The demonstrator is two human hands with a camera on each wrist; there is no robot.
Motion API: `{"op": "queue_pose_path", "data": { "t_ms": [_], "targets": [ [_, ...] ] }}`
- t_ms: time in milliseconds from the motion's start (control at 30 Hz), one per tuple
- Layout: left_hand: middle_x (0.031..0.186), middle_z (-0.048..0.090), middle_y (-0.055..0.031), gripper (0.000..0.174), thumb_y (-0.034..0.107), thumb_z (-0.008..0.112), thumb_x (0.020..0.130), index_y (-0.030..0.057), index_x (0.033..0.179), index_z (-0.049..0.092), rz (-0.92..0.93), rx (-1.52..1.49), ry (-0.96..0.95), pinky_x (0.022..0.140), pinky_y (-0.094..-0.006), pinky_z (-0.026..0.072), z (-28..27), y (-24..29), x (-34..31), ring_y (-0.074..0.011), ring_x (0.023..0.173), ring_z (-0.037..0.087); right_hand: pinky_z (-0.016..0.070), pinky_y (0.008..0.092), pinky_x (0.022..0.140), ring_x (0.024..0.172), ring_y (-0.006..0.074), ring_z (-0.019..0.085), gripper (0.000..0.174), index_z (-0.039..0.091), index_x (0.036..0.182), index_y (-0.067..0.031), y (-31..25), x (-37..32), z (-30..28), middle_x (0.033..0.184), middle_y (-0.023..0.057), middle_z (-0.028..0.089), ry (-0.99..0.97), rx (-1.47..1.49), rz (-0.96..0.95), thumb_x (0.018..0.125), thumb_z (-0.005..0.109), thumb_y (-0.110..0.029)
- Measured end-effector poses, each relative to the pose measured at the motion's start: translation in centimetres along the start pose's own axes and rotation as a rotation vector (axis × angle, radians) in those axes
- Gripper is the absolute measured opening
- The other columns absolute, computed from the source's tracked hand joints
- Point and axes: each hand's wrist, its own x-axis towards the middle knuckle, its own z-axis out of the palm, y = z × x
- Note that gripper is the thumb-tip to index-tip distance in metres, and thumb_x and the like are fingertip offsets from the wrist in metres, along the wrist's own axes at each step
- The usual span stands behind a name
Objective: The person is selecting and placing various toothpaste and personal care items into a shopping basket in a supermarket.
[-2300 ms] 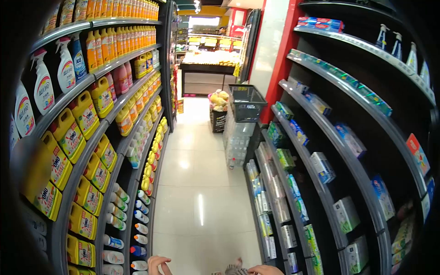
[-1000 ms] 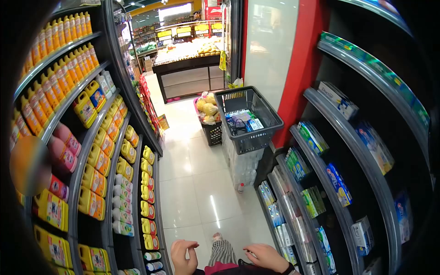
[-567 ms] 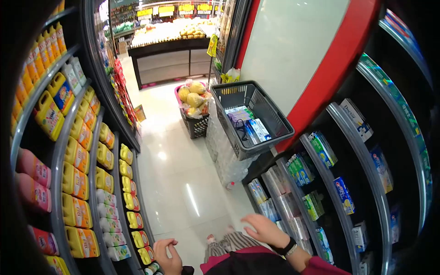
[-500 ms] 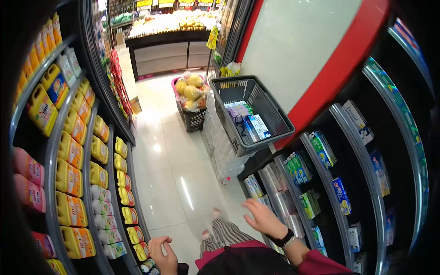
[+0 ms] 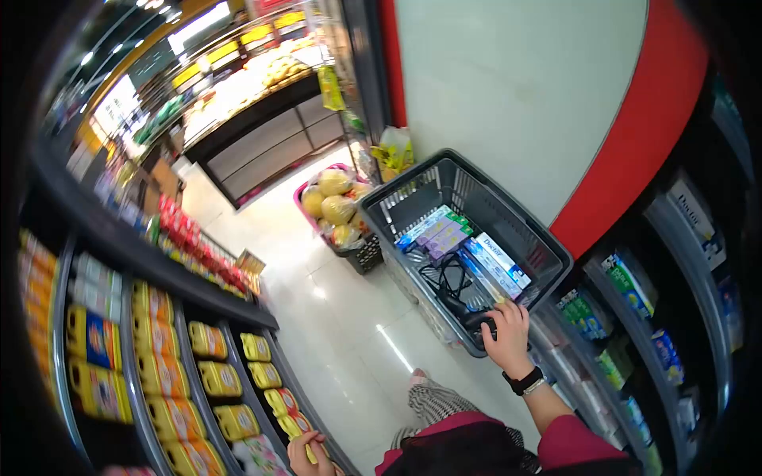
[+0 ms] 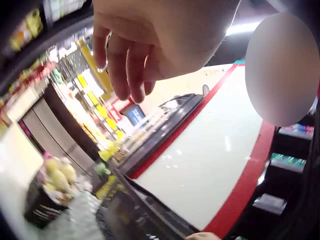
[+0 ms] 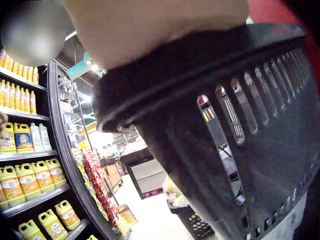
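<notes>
My right hand reaches over the near rim of a dark grey shopping basket, fingers extended inside beside a black rounded object. In the right wrist view the hand lies over the rim and its fingers are hidden. Inside the basket are a white and blue toothpaste box marked Doctor, purple boxes and a tangle of black cord. My left hand hangs low by the left shelves, holding nothing; in the left wrist view its fingers curl loosely.
The basket stands on stacked clear-wrapped bottles. Behind it is another basket of bagged yellow fruit. Shelves of yellow jugs line the left, toothpaste shelves the right. A red and white pillar rises behind.
The view has moved closer to the basket and turned. My right hand has gone from hanging short of the basket to reaching over its near rim. The left hand stays low and holds nothing.
</notes>
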Motion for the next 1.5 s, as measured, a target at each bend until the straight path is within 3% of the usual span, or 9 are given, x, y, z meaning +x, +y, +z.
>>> {"op": "queue_pose_path", "data": {
  "t_ms": [33, 100, 400, 633, 700, 933, 1100, 1233, 1500],
  "targets": [
    [0.105, 0.060, -0.0179, 0.034, 0.017, 0.058, 0.087, 0.0002, 0.116, 0.055, 0.019, 0.020, -0.037, 0.086, -0.0386, 0.0436, 1.5, 1.5, 3.7, -0.0293, 0.096, 0.057, 0.0244, 0.0522, 0.102, 0.109, 0.0307, 0.048, 0.017, 0.061, 0.090, -0.0069, 0.3, 1.0, 0.5, 0.103, 0.0114, 0.057, 0.005, -0.006, 0.046, 0.076, 0.062, -0.017],
    [0.076, 0.058, -0.0112, 0.011, -0.006, 0.049, 0.082, -0.0009, 0.087, 0.057, 0.488, 0.127, 0.040, 0.069, -0.0317, 0.0424, 5.5, 5.9, 10.8, -0.0223, 0.074, 0.056, 0.0289, 0.0486, 0.098, 0.094, 0.0245, 0.054, 0.007, 0.061, 0.080, -0.0094, 0.8, 2.3, 1.2, 0.087, 0.0048, 0.061, -0.050, 0.074, 0.067, 0.073, 0.059, -0.012],
    [0.076, 0.060, -0.0086, 0.014, -0.007, 0.051, 0.078, 0.0015, 0.086, 0.058, 0.768, -0.038, -0.368, 0.072, -0.0322, 0.0424, 21.7, 18.3, 28.2, -0.0248, 0.074, 0.057, 0.0353, 0.0439, 0.096, 0.087, 0.0199, 0.057, 0.008, 0.063, 0.075, -0.0116, 4.3, 6.7, 0.6, 0.079, 0.0011, 0.061, 0.029, 0.027, 0.254, 0.069, 0.059, -0.008],
    [0.076, 0.061, -0.0083, 0.013, -0.007, 0.051, 0.080, 0.0018, 0.085, 0.058, 1.075, -0.098, -0.686, 0.075, -0.0336, 0.0431, 33.1, 29.6, 36.6, -0.0241, 0.077, 0.057, 0.0354, 0.0460, 0.099, 0.118, 0.0285, 0.049, 0.023, 0.063, 0.088, -0.0092, 7.7, 9.0, 0.5, 0.118, 0.0076, 0.057, 0.119, 0.062, 0.438, 0.068, 0.057, -0.001],
    [0.076, 0.061, -0.0090, 0.012, -0.007, 0.050, 0.080, 0.0011, 0.085, 0.058, 1.039, -0.144, -0.822, 0.075, -0.0342, 0.0432, 34.5, 33.0, 38.9, -0.0244, 0.077, 0.057, 0.0339, 0.0485, 0.100, 0.120, 0.0318, 0.048, 0.025, 0.062, 0.092, -0.0083, 7.3, 10.2, 0.2, 0.121, 0.0097, 0.055, 0.235, 0.002, 0.575, 0.069, 0.057, 0.001],
    [0.079, 0.061, -0.0088, 0.011, -0.006, 0.052, 0.077, 0.0023, 0.082, 0.058, 1.575, -0.176, -1.105, 0.076, -0.0359, 0.0418, 42.1, 43.5, 36.4, -0.0257, 0.078, 0.056, 0.0439, 0.0401, 0.089, 0.107, 0.0365, 0.053, 0.022, 0.060, 0.095, -0.0028, 5.9, 9.5, 1.6, 0.119, 0.0180, 0.053, 0.814, -0.217, 0.991, 0.074, 0.056, 0.005],
    [0.090, 0.059, -0.0131, 0.016, -0.006, 0.053, 0.078, -0.0011, 0.093, 0.057, 1.640, -0.170, -1.561, 0.076, -0.0320, 0.0457, 48.8, 42.0, 26.0, -0.0254, 0.083, 0.059, 0.0443, 0.0407, 0.085, 0.109, 0.0335, 0.052, 0.024, 0.060, 0.093, -0.0064, 2.5, 10.3, 3.8, 0.120, 0.0153, 0.053, 0.953, -0.319, 1.165, 0.070, 0.062, -0.002],
    [0.130, 0.038, -0.0256, 0.060, 0.014, 0.066, 0.074, -0.0011, 0.126, 0.040, 2.153, 0.263, -1.401, 0.098, -0.0460, 0.0354, 57.3, 34.4, 20.1, -0.0425, 0.118, 0.039, 0.0415, 0.0422, 0.088, 0.115, 0.0324, 0.047, 0.024, 0.058, 0.093, -0.0083, 3.3, 7.8, 3.5, 0.124, 0.0118, 0.049, 0.884, -0.368, 1.257, 0.070, 0.063, -0.013],
    [0.132, 0.032, -0.0290, 0.089, 0.030, 0.075, 0.066, -0.0023, 0.134, 0.028, 2.131, 0.382, -1.211, 0.104, -0.0486, 0.0280, 63.4, 25.6, 15.6, -0.0451, 0.122, 0.032, 0.0396, 0.0421, 0.093, 0.118, 0.0332, 0.044, 0.025, 0.057, 0.090, -0.0030, 2.0, 3.4, 1.9, 0.129, 0.0171, 0.046, 0.891, -0.399, 1.156, 0.074, 0.060, -0.022]
  ]
}}
